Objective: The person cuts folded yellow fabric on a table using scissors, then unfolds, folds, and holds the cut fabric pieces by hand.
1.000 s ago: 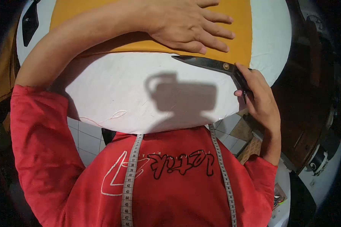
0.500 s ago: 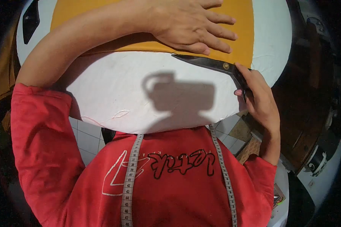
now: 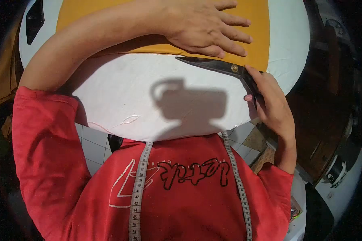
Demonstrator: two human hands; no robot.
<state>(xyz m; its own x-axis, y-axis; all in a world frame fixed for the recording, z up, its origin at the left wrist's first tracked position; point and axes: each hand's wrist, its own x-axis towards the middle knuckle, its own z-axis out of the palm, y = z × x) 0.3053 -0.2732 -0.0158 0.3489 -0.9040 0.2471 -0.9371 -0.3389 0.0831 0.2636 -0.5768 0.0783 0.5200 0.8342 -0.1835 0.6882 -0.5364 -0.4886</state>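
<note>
My left hand [image 3: 211, 30] lies flat with its fingers spread on a mustard-yellow fabric [image 3: 253, 38]. The cloth is laid over a white table [image 3: 120, 84], and its near edge runs just below my palm. In my right hand [image 3: 271, 102] is a pair of black scissors [image 3: 213, 66] with a brass-coloured pivot screw. Their blades point left along the cloth's near edge and look closed or nearly so. The tips are close to a small fold in that edge, below my left wrist. My right fingers wrap round the handles, which are partly hidden.
A dark, pointed flat object [image 3: 34, 20] lies on the table at the far left. A measuring tape [image 3: 136, 193] hangs down both sides of my red shirt [image 3: 189, 213]. Dark wooden furniture [image 3: 313, 132] stands to the right. The table's rounded near edge is close to my chest.
The scissors and my right hand have shifted slightly left along the cloth's edge. My left hand stays in place on the fabric.
</note>
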